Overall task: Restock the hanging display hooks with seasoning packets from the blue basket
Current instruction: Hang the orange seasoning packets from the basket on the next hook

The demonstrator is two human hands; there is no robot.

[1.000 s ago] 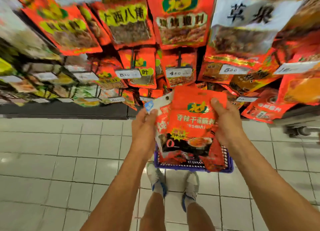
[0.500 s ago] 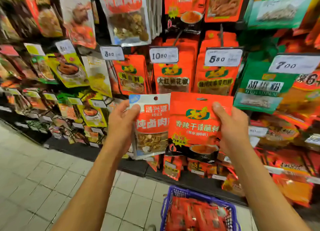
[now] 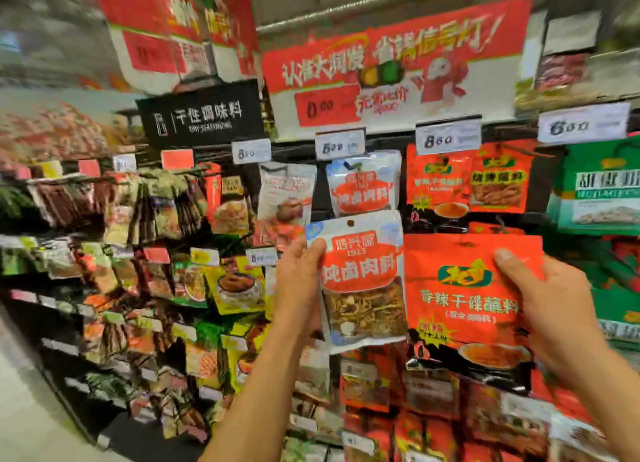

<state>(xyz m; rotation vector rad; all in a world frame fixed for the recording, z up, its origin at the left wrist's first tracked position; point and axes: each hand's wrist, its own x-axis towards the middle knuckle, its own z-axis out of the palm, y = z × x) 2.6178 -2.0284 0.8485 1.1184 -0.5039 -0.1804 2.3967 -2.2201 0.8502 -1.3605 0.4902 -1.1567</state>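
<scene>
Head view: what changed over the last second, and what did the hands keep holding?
The view swung up from the floor and blue basket, now out of frame, to the top hooks. Both packets rose with it: the left hand lifted the white packet to just below its matching hanging packet, and the right hand brought the red packet under the red ones. Both grips are unchanged; nothing is hung yet.

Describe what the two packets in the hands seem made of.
White-and-red windowed packet, in the left hand: likely glossy plastic film; a clear panel shows dried spices. Orange-red printed packet, in the right hand: probably opaque plastic or foil laminate, slightly wrinkled, with sheen.
</scene>
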